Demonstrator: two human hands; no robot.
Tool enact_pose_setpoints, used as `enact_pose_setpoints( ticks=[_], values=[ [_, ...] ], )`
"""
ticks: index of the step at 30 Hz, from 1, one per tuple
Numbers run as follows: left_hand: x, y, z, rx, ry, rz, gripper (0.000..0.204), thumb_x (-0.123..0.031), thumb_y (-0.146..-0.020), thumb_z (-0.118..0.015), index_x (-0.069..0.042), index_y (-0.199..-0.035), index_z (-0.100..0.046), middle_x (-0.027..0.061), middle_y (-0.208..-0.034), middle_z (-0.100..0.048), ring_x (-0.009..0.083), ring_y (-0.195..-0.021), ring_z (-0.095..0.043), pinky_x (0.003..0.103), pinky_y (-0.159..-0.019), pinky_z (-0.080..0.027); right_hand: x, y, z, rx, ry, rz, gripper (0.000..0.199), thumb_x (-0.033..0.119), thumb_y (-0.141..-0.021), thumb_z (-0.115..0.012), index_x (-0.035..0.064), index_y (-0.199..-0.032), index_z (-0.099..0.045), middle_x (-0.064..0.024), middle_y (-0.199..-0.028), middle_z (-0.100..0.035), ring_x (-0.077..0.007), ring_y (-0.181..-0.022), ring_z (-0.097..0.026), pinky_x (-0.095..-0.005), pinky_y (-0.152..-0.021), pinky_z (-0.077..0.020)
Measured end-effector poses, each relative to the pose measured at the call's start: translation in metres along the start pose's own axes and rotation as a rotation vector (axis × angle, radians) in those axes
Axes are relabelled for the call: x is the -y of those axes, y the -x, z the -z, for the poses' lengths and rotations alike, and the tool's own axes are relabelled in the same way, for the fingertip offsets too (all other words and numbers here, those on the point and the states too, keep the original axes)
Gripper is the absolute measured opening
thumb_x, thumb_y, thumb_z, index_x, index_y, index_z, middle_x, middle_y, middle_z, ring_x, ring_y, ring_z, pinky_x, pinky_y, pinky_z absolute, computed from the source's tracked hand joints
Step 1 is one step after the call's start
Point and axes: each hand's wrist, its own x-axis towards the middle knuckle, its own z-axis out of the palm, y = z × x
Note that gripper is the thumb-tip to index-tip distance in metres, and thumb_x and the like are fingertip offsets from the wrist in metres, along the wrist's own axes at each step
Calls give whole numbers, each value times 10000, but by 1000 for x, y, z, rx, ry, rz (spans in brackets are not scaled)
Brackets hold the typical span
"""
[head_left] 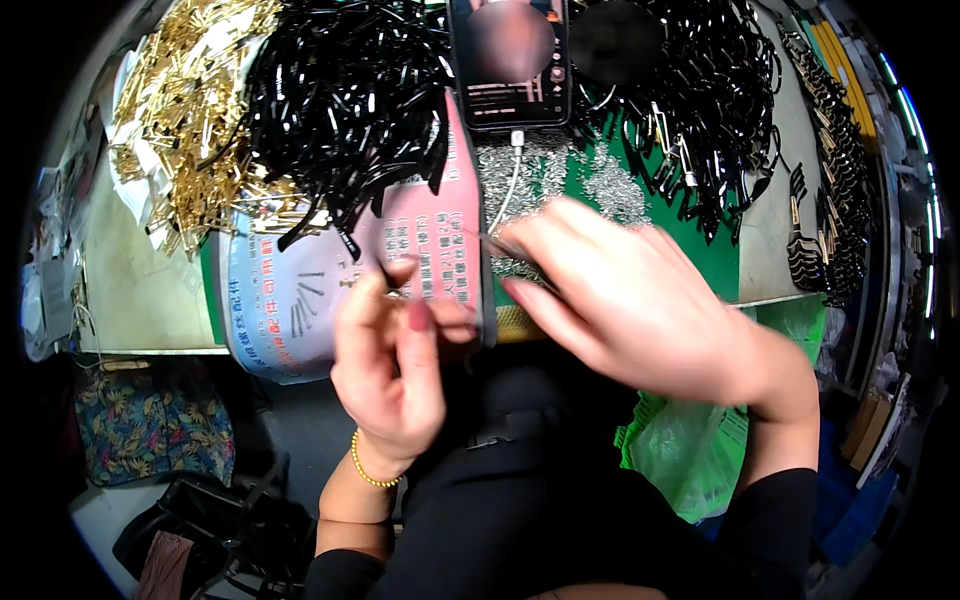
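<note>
Over the printed pink-and-blue mat (pixel 340 240), my left hand (pixel 390 350) has its thumb and fingers curled together. Whatever they pinch is too small or hidden to make out. To its right, my right hand (pixel 630 300) is closed around a thin, pointed metal tool (pixel 490 240) that looks like tweezers; motion blurs its fingers. The tool's tip points toward the left hand, with a gap between them. Just beyond the right hand, tiny silver pieces (pixel 615 190), seemingly screws, lie scattered over the green surface. A heap of glossy black eyeglass temples (pixel 345 110) sits beyond my left hand.
Gold metal parts (pixel 195 110) are heaped at the far left. A phone (pixel 510 95) with a white cable (pixel 512 175) stands at the back. More black temples (pixel 700 110) lie right of it; others line the right edge (pixel 830 190). Below hangs a green plastic bag (pixel 690 450).
</note>
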Motion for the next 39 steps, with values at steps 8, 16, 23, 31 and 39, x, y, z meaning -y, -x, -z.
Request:
enact_pose_setpoints(
  ticks=[8,16,23,31,39],
  values=[
    [-2,-40,89,-418,-596,-155,126,28,-933,-589,34,-1044,-647,22,-926,-500,86,-668,-423,217,-609,-366,7,-103,-25,-238,477,383,146,65,-705,-679,-39,-803,-646,-160,-819,-621,-242,-632,-680,-334,-510,-535],
    [-7,-89,111,-70,-989,-149,156,-57,-872,-738,-49,-1021,-692,71,-829,-507,199,-707,-497,325,-651,-425,14,-87,-14,-187,254,290,172,62,-799,-641,-41,-924,-582,-181,-808,-654,-334,-693,-691,-417,-581,-555],
    [-9,-94,118,102,-956,-183,157,4,-868,-709,21,-974,-595,123,-934,-565,250,-860,-576,345,-748,-474,1,-22,13,36,-681,-118,236,182,-919,-679,-27,-998,-603,-127,-795,-623,-166,-713,-605,-333,-645,-467],
    [-50,-88,106,100,-1237,-261,320,135,-858,-494,35,-1136,-617,196,-978,-634,327,-892,-653,377,-805,-513,-14,57,12,135,-1179,-492,147,26,-897,-719,32,-943,-579,-126,-987,-735,-27,-595,-558,-184,-544,-442],
    [-56,-26,-7,353,-461,-152,50,-4,-924,-640,-11,-972,-651,116,-837,-654,232,-726,-643,335,-669,-507,-21,88,-12,-393,-1472,-379,120,20,-956,-655,23,-988,-539,-163,-1022,-723,-48,-596,-565,-200,-531,-480]
  ],
)
